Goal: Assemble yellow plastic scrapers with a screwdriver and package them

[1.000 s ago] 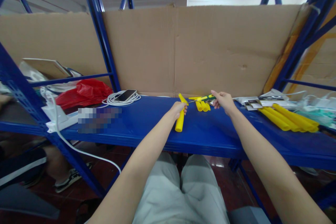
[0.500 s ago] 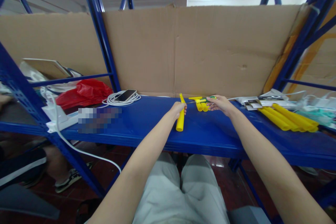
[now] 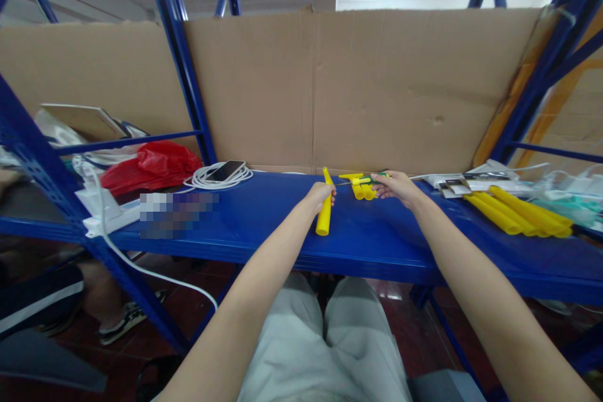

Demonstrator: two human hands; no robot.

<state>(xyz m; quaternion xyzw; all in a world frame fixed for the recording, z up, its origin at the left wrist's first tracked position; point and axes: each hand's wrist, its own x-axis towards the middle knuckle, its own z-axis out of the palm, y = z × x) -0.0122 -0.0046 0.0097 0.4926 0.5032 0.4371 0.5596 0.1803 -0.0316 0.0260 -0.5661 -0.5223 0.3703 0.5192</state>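
My left hand point(image 3: 322, 195) is closed around a yellow tube point(image 3: 323, 221) that tapers at its far end and stays low over the blue shelf top point(image 3: 277, 220). In my right hand point(image 3: 392, 186) is a screwdriver point(image 3: 377, 179) with a green and yellow handle. Its thin shaft points left, and its tip reaches the side of the yellow tube by my left fingers; the exact contact is too small to make out. Behind the screwdriver lie a few more yellow pieces point(image 3: 362, 191), partly hidden by the handle and my right fingers.
Several yellow tubes point(image 3: 518, 213) lie at the right beside flat packages point(image 3: 471, 182). To the left are a phone point(image 3: 227, 171) on a coiled white cable point(image 3: 202, 181), a red bag point(image 3: 151, 166) and a white power strip point(image 3: 110, 218). Cardboard point(image 3: 367, 88) walls the back.
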